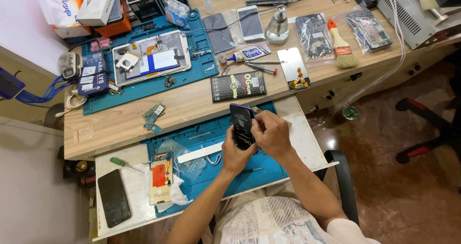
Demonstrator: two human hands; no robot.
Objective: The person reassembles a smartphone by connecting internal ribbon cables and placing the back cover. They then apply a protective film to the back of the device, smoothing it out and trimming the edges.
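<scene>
left hand holds a dark phone battery from below, up over the blue mat | right hand pinches its side | wooden table full of phone parts, a brush, a glass bottle | brown shiny floor, white wall on the left
</scene>
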